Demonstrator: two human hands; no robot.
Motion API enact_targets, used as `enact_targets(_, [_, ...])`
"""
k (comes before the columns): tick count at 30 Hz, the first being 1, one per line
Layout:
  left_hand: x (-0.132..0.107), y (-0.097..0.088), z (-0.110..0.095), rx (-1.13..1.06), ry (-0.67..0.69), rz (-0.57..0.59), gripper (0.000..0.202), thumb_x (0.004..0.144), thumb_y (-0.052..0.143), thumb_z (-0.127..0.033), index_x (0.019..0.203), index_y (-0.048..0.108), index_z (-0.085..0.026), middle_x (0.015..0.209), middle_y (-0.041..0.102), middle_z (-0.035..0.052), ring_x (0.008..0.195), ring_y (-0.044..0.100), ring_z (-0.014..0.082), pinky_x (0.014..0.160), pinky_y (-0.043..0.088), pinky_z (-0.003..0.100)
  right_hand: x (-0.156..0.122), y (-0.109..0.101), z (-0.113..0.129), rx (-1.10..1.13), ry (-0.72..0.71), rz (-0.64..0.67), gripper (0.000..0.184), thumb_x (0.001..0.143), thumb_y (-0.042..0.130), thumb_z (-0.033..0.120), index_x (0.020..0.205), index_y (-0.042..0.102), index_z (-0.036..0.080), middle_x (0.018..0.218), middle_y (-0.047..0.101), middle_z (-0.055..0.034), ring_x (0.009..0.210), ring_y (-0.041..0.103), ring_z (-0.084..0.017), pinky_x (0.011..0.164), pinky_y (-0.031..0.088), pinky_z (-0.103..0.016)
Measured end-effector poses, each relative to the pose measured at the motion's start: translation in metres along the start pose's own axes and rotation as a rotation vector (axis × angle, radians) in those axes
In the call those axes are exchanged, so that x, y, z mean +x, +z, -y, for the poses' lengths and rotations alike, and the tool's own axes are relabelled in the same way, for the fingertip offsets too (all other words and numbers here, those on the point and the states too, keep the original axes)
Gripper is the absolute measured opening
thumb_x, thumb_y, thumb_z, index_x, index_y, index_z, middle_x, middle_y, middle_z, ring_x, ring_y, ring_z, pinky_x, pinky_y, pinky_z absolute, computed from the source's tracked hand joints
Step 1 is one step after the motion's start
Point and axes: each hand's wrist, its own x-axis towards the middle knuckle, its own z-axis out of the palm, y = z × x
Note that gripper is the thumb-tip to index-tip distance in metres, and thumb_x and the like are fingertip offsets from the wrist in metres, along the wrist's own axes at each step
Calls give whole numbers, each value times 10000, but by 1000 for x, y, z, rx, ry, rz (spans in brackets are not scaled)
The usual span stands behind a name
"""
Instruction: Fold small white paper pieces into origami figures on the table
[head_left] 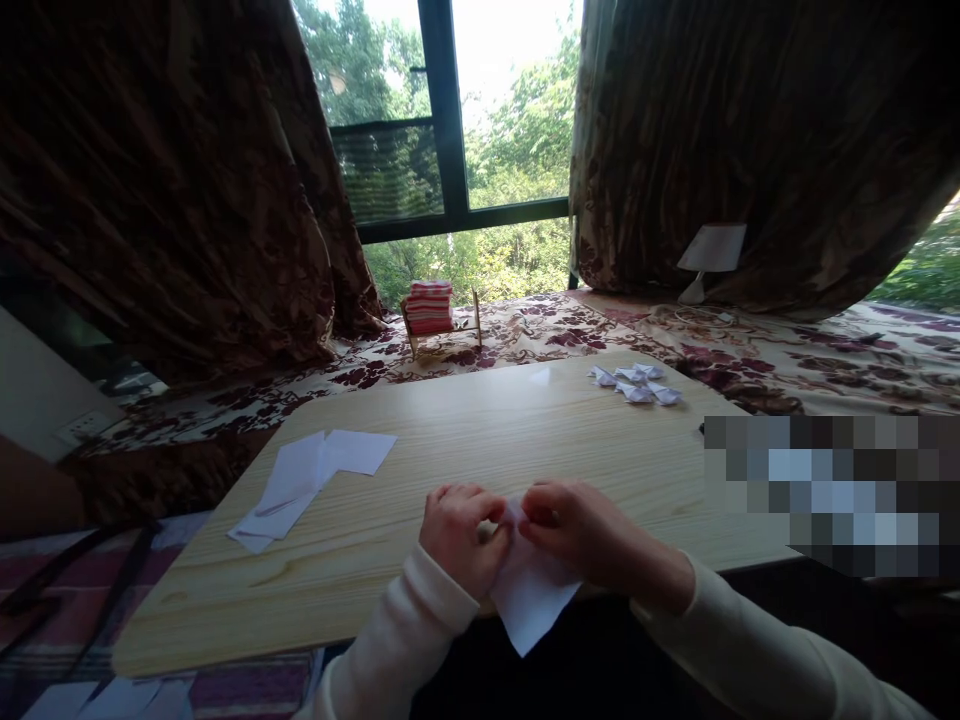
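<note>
A white sheet of paper (531,600) is held between both hands at the near edge of the wooden table (450,430). My left hand (466,535) pinches its upper left part between thumb and fingers. On the other side, my right hand (574,530) grips the upper right part, fingers closed. The paper's lower end hangs as a point over the table edge. Its top between the fingertips is partly hidden, so any crease there cannot be made out.
Loose white sheets (292,485) lie overlapping on the table's left side. Several small folded paper pieces (637,383) sit at the far right. Behind are a small rack (442,335) with striped cloths (430,306) and a lamp (712,250). More paper (112,698) lies lower left.
</note>
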Motion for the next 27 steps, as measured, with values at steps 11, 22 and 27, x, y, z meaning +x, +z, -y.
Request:
enact_targets(11, [-8,9,13,44,285,-120,129,728,503,-144,647,586,-200,656,626,-16,701,552,161,916,266,440,-18,0,1,-5,-38,-40,11,727,602,196,738,603,198,717,583,0,728,502,-155,636,343,-250])
enact_targets(22, [-12,0,18,195,543,-141,248,819,432,-170,653,610,-216,668,625,-23,683,534,135,975,223,452,-20,2,1,-17,-110,-62,76,765,571,143,746,609,206,760,585,-4,756,507,-153,647,365,-248])
enact_targets(27, [-14,3,16,178,439,-145,228,811,456,-160,654,612,-214,685,646,-27,693,549,135,971,235,443,-21,1,8,-82,-293,-40,63,792,570,149,803,601,203,843,583,-17,799,498,-155,677,382,-252])
